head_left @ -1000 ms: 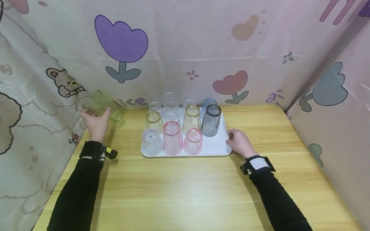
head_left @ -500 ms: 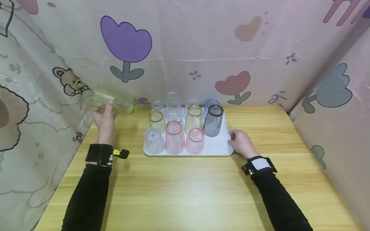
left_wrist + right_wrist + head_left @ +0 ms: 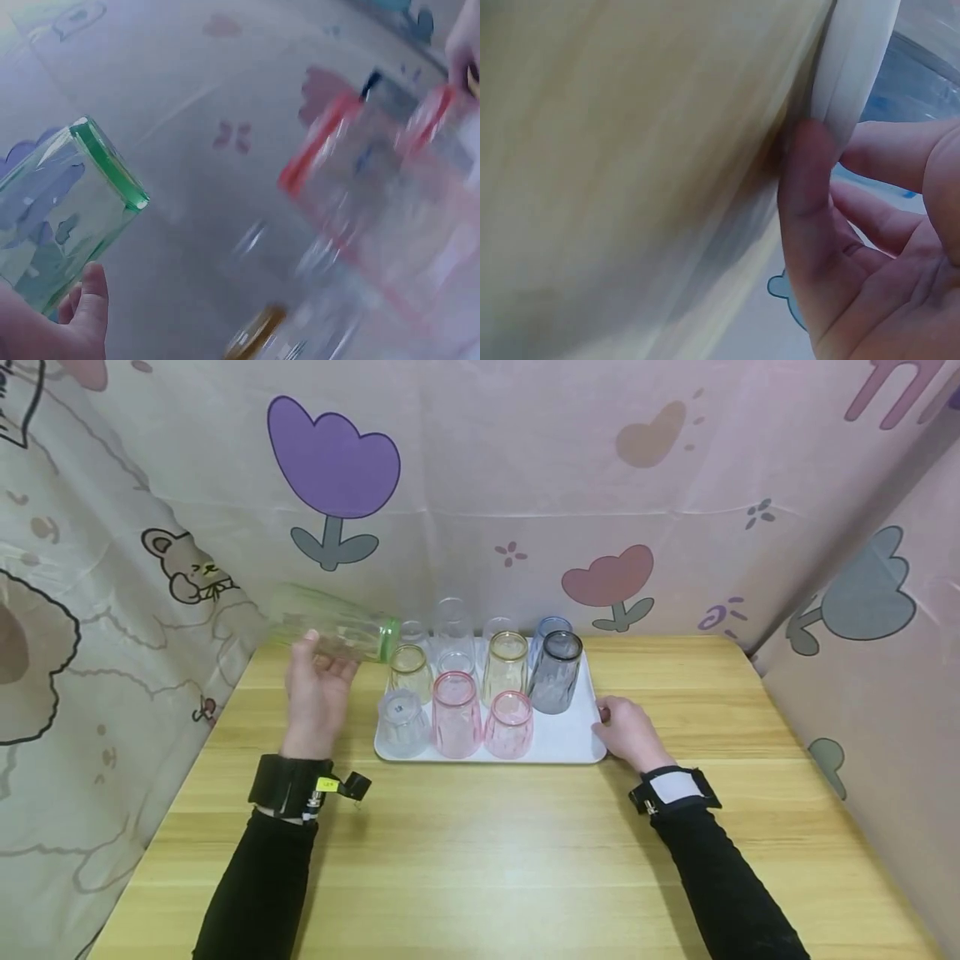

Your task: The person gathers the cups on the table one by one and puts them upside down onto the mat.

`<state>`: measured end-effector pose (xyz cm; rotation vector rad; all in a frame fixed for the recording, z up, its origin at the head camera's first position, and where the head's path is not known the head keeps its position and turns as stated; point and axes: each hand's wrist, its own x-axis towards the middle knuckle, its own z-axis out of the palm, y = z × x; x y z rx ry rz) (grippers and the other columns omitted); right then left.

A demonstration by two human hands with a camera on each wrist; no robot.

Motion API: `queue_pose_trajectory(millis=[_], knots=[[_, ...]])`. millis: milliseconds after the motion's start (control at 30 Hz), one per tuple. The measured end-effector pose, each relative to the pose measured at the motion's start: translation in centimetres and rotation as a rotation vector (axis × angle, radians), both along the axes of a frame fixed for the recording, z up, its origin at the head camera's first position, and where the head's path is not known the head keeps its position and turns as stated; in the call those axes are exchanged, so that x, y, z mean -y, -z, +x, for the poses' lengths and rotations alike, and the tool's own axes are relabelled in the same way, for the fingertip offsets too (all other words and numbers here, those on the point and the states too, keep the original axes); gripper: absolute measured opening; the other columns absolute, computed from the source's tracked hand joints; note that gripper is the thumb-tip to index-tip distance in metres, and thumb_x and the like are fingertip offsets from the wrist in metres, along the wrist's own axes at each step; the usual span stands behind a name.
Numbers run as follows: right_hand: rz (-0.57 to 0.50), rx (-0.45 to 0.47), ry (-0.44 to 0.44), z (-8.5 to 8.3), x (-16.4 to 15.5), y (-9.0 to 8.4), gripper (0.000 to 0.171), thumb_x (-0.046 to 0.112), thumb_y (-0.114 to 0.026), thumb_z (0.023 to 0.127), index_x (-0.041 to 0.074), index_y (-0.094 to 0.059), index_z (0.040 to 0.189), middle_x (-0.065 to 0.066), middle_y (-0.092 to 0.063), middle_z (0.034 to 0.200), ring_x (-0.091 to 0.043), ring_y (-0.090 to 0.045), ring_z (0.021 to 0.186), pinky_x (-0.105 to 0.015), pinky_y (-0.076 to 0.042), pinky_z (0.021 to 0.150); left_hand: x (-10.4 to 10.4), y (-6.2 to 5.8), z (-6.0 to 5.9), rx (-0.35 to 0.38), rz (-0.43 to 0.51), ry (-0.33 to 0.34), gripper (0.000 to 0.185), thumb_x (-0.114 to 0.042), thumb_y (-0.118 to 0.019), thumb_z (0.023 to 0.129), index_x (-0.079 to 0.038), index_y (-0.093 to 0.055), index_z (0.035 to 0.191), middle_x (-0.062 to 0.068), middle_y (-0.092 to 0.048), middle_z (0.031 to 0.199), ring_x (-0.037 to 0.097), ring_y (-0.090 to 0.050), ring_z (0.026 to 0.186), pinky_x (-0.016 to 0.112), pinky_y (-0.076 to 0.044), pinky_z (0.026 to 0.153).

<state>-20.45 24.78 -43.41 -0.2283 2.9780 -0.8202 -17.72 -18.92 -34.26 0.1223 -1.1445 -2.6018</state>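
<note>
My left hand [image 3: 318,697] holds a green-tinted drinking glass [image 3: 330,620] lying sideways in the air, just left of the tray's back corner. Its green-ringed end points right, beside an amber-rimmed glass [image 3: 411,670]. In the left wrist view, fingers curl under the green glass [image 3: 67,202]. At the white tray's [image 3: 572,739] right edge, my right hand [image 3: 632,731] pinches the rim between thumb and fingers; the right wrist view shows this grip on the tray edge [image 3: 855,67] close up.
Standing on the tray are two pink glasses [image 3: 457,718], a dark grey glass [image 3: 556,677], a blue glass [image 3: 553,625], another amber-rimmed glass [image 3: 506,668] and several clear glasses [image 3: 403,727]. A patterned curtain [image 3: 465,460] hangs behind the wooden table [image 3: 487,843].
The left hand has lifted the green glass from the table's back left and carried it right toward the tray, tilted onto its side. The right hand stays at the tray's edge.
</note>
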Motion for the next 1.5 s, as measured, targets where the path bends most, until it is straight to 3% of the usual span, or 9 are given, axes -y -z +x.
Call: queue_pose_trajectory(millis=[267,367,500,667,800,933,1133,1300,1500], knots=[[0.010,-0.115,0.027,1.2,0.5,-0.5,0.045,0.008,-0.065,0.096,-0.014,-0.058,0.135,-0.033,-0.062,0.123,-0.046,-0.064,0.107,-0.061,-0.052,0.094,-3.3,-0.2,1.7,0.006,0.022,0.170,0.028,-0.040,-0.060,0.100,-0.016,-0.055,0.114,0.003,-0.057,0.114,0.014,-0.053,0.102,0.023,-0.049,0.093],[-0.040,-0.211,0.061,1.8,1.1,-1.0,0.047,0.012,-0.066,0.098,-0.009,-0.058,0.139,-0.030,-0.059,0.130,-0.044,-0.065,0.106,-0.059,-0.055,0.087,-4.4,-0.2,2.2,-0.009,0.035,0.204,0.029,-0.041,-0.063,0.098,-0.016,-0.056,0.112,0.003,-0.059,0.114,0.015,-0.054,0.102,0.024,-0.050,0.092],[-0.189,-0.375,0.067,2.7,2.4,-2.5,0.048,0.009,-0.069,0.096,-0.003,-0.057,0.141,-0.023,-0.057,0.136,-0.040,-0.065,0.108,-0.055,-0.060,0.080,-5.8,-0.3,2.7,-0.027,0.058,0.253,0.029,-0.041,-0.063,0.098,-0.015,-0.058,0.111,0.004,-0.060,0.114,0.015,-0.057,0.100,0.024,-0.052,0.091],[-0.385,-0.615,-0.029,4.0,4.8,-4.4,0.051,-0.001,-0.075,0.090,-0.002,-0.060,0.139,-0.019,-0.060,0.132,-0.030,-0.065,0.107,-0.038,-0.063,0.079,-7.4,-0.6,3.2,-0.042,0.051,0.322,0.033,-0.044,-0.066,0.097,-0.016,-0.057,0.114,0.001,-0.062,0.111,0.014,-0.060,0.099,0.023,-0.054,0.090],[-0.483,-0.751,-0.155,5.0,6.8,-5.6,0.062,-0.005,-0.080,0.083,-0.003,-0.058,0.140,-0.020,-0.059,0.132,-0.030,-0.063,0.109,-0.026,-0.060,0.085,-8.6,-0.7,3.5,-0.044,0.038,0.374,0.035,-0.046,-0.065,0.098,-0.017,-0.056,0.116,0.000,-0.064,0.110,0.013,-0.062,0.097,0.023,-0.055,0.088],[-0.509,-0.799,-0.286,6.0,8.8,-6.6,0.078,0.000,-0.087,0.074,-0.004,-0.053,0.144,-0.021,-0.055,0.140,-0.034,-0.059,0.117,-0.030,-0.058,0.093,-9.7,-0.5,3.8,-0.034,0.039,0.408,0.041,-0.046,-0.065,0.097,-0.017,-0.053,0.123,0.001,-0.062,0.112,0.014,-0.061,0.097,0.022,-0.056,0.087],[-0.513,-0.835,-0.428,6.7,11.3,-7.8,0.094,0.010,-0.093,0.071,-0.006,-0.043,0.150,-0.024,-0.047,0.149,-0.036,-0.051,0.134,-0.037,-0.055,0.102,-11.0,-0.2,4.4,-0.017,0.055,0.433,0.052,-0.042,-0.064,0.095,-0.014,-0.044,0.134,0.006,-0.057,0.119,0.015,-0.060,0.101,0.025,-0.057,0.088],[-0.520,-0.889,-0.491,6.7,12.5,-8.2,0.090,0.009,-0.093,0.072,-0.005,-0.046,0.147,-0.028,-0.046,0.148,-0.042,-0.047,0.138,-0.042,-0.046,0.114,-11.8,0.0,4.9,-0.007,0.051,0.472,0.067,-0.044,-0.069,0.092,-0.012,-0.037,0.141,0.007,-0.054,0.124,0.016,-0.060,0.105,0.026,-0.056,0.094],[-0.522,-0.929,-0.489,6.8,12.9,-8.2,0.074,0.007,-0.090,0.075,-0.001,-0.053,0.139,-0.029,-0.050,0.143,-0.043,-0.052,0.134,-0.043,-0.045,0.114,-12.2,0.4,5.4,-0.003,0.013,0.505,0.080,-0.043,-0.071,0.091,-0.009,-0.033,0.152,0.010,-0.055,0.130,0.017,-0.062,0.111,0.028,-0.055,0.100]])
